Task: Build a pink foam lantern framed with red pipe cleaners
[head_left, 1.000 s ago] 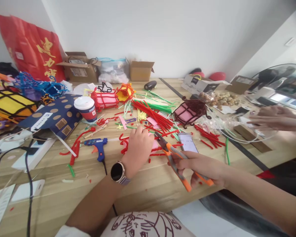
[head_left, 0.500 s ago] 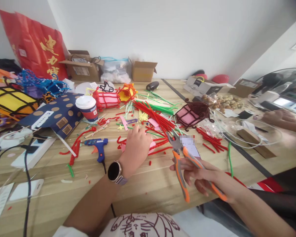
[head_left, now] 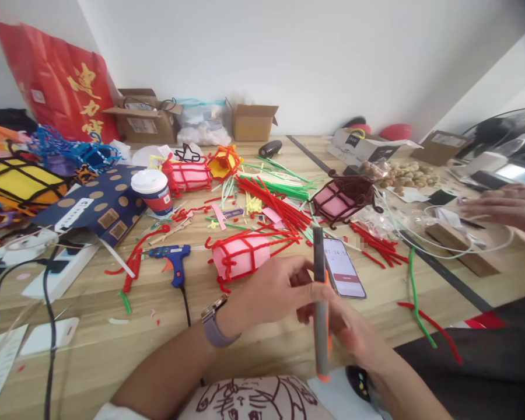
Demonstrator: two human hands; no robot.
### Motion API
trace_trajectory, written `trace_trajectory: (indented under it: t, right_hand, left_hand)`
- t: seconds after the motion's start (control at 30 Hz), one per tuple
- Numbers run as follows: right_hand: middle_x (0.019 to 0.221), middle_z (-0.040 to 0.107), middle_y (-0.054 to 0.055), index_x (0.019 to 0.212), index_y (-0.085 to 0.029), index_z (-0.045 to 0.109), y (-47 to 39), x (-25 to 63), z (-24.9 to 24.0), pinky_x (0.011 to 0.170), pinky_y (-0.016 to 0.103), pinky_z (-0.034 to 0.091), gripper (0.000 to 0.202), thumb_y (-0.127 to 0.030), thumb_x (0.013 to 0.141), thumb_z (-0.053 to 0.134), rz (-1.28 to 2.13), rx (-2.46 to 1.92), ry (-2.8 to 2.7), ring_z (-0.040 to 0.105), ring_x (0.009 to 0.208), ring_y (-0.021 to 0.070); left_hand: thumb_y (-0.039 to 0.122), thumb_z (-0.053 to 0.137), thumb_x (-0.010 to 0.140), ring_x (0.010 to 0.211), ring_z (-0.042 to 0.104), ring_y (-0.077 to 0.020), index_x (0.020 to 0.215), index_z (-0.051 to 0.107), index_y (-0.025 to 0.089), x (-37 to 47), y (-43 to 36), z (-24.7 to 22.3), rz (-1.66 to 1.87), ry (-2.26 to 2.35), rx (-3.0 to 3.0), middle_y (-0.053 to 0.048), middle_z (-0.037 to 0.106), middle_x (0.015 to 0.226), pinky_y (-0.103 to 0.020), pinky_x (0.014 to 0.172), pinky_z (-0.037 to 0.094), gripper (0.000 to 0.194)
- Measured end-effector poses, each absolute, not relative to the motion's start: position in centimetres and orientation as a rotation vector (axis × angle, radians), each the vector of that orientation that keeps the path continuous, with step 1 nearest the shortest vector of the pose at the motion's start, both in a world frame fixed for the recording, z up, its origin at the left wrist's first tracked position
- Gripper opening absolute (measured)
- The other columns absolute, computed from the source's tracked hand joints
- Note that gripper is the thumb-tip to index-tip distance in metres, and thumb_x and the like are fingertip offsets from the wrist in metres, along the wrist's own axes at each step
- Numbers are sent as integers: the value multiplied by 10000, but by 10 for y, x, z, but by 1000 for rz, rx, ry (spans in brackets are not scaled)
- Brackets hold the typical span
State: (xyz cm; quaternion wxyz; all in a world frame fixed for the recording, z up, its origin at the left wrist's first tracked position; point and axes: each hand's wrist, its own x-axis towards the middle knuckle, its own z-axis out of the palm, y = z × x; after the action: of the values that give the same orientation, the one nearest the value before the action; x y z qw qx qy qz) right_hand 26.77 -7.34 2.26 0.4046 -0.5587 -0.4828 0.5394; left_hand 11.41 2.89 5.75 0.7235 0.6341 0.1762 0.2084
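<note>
The pliers [head_left: 320,332], with grey and orange handles, stand edge-on to me above the table's front part. My left hand [head_left: 271,291], a watch on its wrist, has curled fingers and its thumb across the handles. My right hand [head_left: 350,326] is at the same handles from the other side; its fingers are partly hidden behind them. A small pink lantern [head_left: 240,256] framed in red pipe cleaners lies on its side just beyond my left hand. Beyond the pliers is a phone [head_left: 346,274] with a lit screen.
A blue glue gun [head_left: 170,256] lies at the left, with a lidded paper cup [head_left: 153,192] behind it. Red pipe cleaners [head_left: 275,204] are heaped mid-table. A dark brown lantern [head_left: 343,198] stands right of them. Another person's hand [head_left: 503,207] is at the far right.
My left hand has left the pink lantern and moved right to the pliers. The pliers, spread apart before, have turned edge-on. The lantern and phone show more fully.
</note>
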Motion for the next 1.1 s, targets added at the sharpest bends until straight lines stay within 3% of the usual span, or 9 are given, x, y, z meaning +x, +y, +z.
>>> trace_trajectory:
  t: [0.07,0.13,0.23,0.37,0.47,0.57,0.67,0.87,1.1]
  right_hand:
    - [959,648,81,1108,-203,591,-73,256,26,842,376,503,795,-688,514,804,1141,-1567,-1234,607,920,266]
    - [876,633,58,1030,-205,578,-70,244,27,809,388,513,572,-524,606,793,1024,-1751,-1187,610,862,263]
    - [734,566,18,857,-217,544,-66,235,24,707,350,510,250,-422,737,624,1008,-1736,-1103,578,729,221]
    - [882,628,45,964,-211,591,-61,247,30,756,341,499,279,-365,732,573,1068,-1606,-1095,583,854,234]
    - [1052,660,69,945,-195,648,-57,264,40,753,330,495,296,-371,712,600,1188,-1698,-1163,586,864,219]
    - [1073,681,74,1023,-176,664,-51,279,48,613,286,466,365,-364,718,592,1441,-1689,-1142,564,715,161]
    - [1073,695,79,1056,-177,656,-48,288,54,583,261,453,414,-322,671,608,1640,-1636,-1095,587,753,162]
    - [1101,675,80,939,-194,654,-51,295,73,587,244,477,332,-284,623,611,1673,-1843,-1102,607,923,206]
    - [941,620,66,733,-211,603,-53,285,92,493,223,496,166,-237,570,603,1653,-2056,-1060,568,830,205]
  left_hand:
    - [455,696,792,571,560,-117,855,634,174,118,27,60,583,580,1597,19,622,665,-235,522,407,295]
    - [425,685,807,616,576,-127,841,652,177,123,27,64,613,686,1820,12,646,691,-237,544,409,253]
    - [384,548,920,705,628,-150,850,664,184,127,37,73,522,784,2246,-19,698,777,-248,617,447,242]
    - [90,404,930,989,636,-275,970,677,109,128,65,80,344,1398,2645,-161,708,1007,-369,799,466,276]
    - [-14,401,853,976,649,-319,916,712,83,128,81,74,209,1585,2681,-193,719,954,-407,785,478,332]
    - [-23,404,839,941,664,-307,885,730,93,130,86,65,176,1627,2683,-179,725,884,-388,755,492,348]
    - [-12,413,842,952,659,-299,870,728,99,127,84,59,157,1649,2703,-168,718,881,-370,745,492,335]
    - [106,461,904,929,617,-274,919,685,120,106,69,51,243,1578,2793,-147,682,973,-369,757,470,225]
    - [147,486,914,849,581,-271,865,668,156,104,49,48,346,1503,2836,-112,679,874,-389,722,446,188]
